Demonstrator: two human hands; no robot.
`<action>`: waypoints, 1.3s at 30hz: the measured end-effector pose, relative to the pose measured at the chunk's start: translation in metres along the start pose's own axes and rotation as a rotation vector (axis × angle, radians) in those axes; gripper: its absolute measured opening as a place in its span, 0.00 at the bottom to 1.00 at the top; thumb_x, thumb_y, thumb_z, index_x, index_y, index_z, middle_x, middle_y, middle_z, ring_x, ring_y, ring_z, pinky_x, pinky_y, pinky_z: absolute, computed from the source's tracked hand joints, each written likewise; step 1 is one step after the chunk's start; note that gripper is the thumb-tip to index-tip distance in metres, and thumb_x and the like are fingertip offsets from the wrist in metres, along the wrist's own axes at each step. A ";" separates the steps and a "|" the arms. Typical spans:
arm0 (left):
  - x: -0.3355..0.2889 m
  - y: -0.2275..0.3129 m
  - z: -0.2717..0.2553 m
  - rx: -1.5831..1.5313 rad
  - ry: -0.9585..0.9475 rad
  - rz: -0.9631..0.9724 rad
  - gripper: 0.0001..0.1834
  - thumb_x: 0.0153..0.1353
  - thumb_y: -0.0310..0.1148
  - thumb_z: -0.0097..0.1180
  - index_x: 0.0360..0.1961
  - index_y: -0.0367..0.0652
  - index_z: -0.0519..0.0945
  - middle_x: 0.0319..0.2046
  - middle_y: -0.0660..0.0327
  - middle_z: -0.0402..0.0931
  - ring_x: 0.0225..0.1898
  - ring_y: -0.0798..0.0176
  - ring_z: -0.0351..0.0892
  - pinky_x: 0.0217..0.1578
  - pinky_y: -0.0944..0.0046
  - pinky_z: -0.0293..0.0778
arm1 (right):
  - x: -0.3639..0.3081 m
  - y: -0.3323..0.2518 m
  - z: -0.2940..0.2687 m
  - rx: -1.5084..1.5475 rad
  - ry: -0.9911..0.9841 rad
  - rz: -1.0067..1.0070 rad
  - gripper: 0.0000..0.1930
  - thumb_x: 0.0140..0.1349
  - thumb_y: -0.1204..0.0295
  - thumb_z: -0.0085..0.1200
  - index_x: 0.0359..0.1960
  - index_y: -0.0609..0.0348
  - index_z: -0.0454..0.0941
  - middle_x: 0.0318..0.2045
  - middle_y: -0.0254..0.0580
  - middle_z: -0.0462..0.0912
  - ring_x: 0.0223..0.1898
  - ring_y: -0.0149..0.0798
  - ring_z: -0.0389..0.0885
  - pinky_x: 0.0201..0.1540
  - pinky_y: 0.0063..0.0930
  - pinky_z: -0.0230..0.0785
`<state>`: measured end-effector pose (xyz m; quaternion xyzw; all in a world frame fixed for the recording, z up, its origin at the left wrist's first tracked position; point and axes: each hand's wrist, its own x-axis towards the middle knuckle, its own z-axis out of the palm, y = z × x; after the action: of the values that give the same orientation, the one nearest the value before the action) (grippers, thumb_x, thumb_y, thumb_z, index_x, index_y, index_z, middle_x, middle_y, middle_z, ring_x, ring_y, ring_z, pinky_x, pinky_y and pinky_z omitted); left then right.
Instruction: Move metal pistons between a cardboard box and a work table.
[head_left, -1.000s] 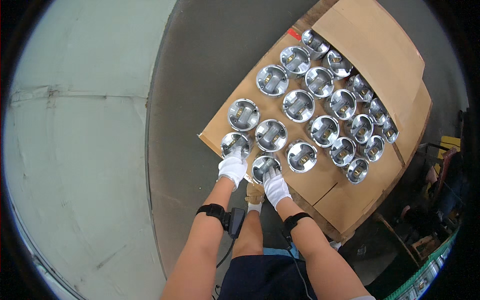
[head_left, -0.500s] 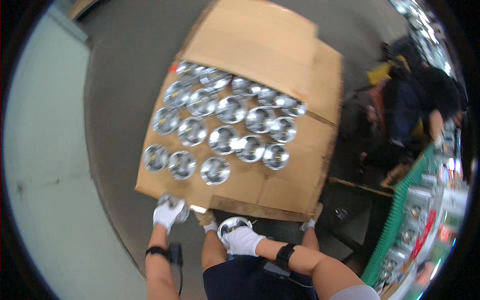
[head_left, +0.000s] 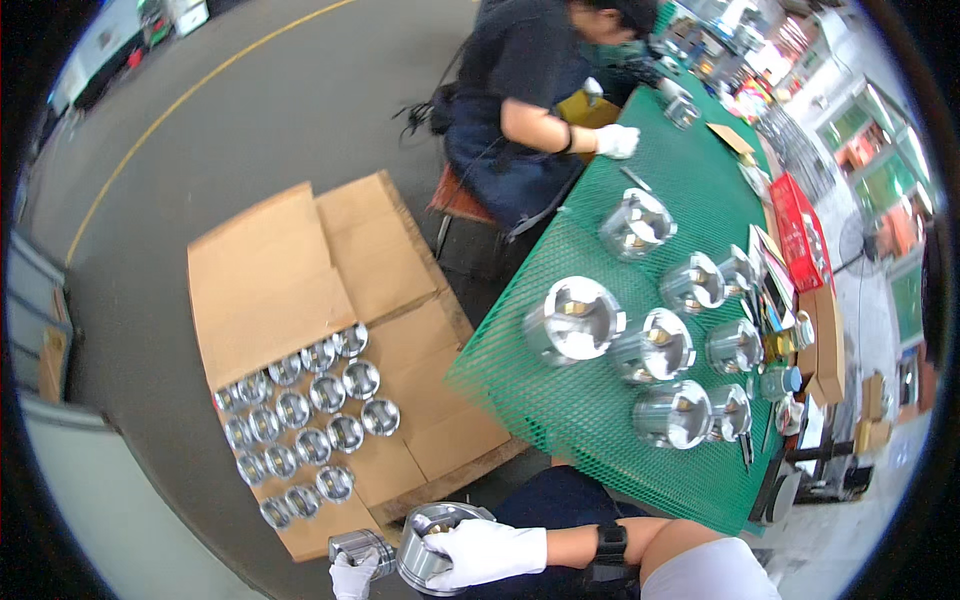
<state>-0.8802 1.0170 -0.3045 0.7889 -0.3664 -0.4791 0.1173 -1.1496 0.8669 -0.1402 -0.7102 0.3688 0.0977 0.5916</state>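
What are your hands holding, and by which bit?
The right hand holds one metal piston by its side; the left hand holds another piston, exact grip unclear.

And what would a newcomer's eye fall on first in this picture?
Probably the shiny pistons on the green table at the right. Next, near the bottom edge, the white-gloved left hand holds one piston, and the right hand another piston. Then, at the lower left, the rows of pistons on brown cardboard.
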 end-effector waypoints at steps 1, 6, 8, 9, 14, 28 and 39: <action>-0.003 0.028 -0.002 -0.096 0.018 0.041 0.20 0.52 0.31 0.67 0.45 0.36 0.78 0.37 0.58 0.80 0.36 0.69 0.77 0.37 0.67 0.75 | -0.023 -0.009 -0.022 0.038 0.044 0.008 0.26 0.56 0.47 0.53 0.39 0.62 0.73 0.25 0.55 0.79 0.28 0.54 0.80 0.33 0.43 0.72; -0.020 0.159 -0.023 -0.102 0.045 0.331 0.21 0.52 0.26 0.66 0.47 0.34 0.75 0.39 0.58 0.79 0.37 0.68 0.77 0.37 0.67 0.75 | -0.139 -0.002 -0.089 0.266 0.494 -0.124 0.26 0.55 0.51 0.54 0.44 0.63 0.75 0.34 0.56 0.81 0.37 0.48 0.82 0.43 0.38 0.74; -0.036 0.212 -0.031 -0.216 -0.027 0.384 0.18 0.53 0.24 0.65 0.45 0.38 0.76 0.37 0.61 0.79 0.37 0.69 0.77 0.38 0.69 0.75 | -0.201 -0.009 -0.124 0.396 0.651 -0.144 0.29 0.53 0.51 0.59 0.48 0.64 0.74 0.38 0.53 0.81 0.40 0.41 0.82 0.45 0.32 0.74; -0.044 0.236 -0.035 -0.230 -0.050 0.338 0.17 0.53 0.23 0.64 0.45 0.39 0.76 0.37 0.62 0.79 0.37 0.69 0.77 0.39 0.69 0.75 | -0.230 -0.007 -0.136 0.449 0.743 -0.162 0.29 0.53 0.53 0.61 0.49 0.63 0.74 0.39 0.51 0.82 0.40 0.39 0.82 0.46 0.30 0.74; -0.143 0.411 -0.037 -0.303 -0.084 0.454 0.16 0.53 0.22 0.63 0.44 0.38 0.77 0.37 0.62 0.79 0.38 0.69 0.77 0.41 0.69 0.74 | -0.348 0.018 -0.168 0.705 1.155 -0.030 0.29 0.50 0.60 0.66 0.51 0.62 0.74 0.41 0.42 0.83 0.41 0.32 0.81 0.46 0.26 0.74; -0.139 0.688 0.101 0.194 -0.193 1.353 0.14 0.44 0.27 0.69 0.33 0.37 0.81 0.28 0.56 0.82 0.29 0.66 0.82 0.32 0.67 0.76 | -0.494 0.134 -0.151 0.851 2.076 -0.064 0.23 0.48 0.77 0.66 0.47 0.67 0.73 0.41 0.41 0.81 0.41 0.29 0.80 0.47 0.25 0.72; -0.093 0.798 0.347 0.930 -0.043 1.608 0.20 0.50 0.54 0.59 0.29 0.49 0.82 0.26 0.54 0.80 0.29 0.52 0.80 0.32 0.55 0.75 | -0.532 0.154 -0.107 1.088 2.052 0.099 0.21 0.43 0.79 0.63 0.43 0.71 0.76 0.37 0.42 0.83 0.37 0.29 0.80 0.44 0.24 0.72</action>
<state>-1.5695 0.5778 0.0075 0.2564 -0.9605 -0.0732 0.0790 -1.6570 0.9822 0.0773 -0.0927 0.6956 -0.6717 0.2374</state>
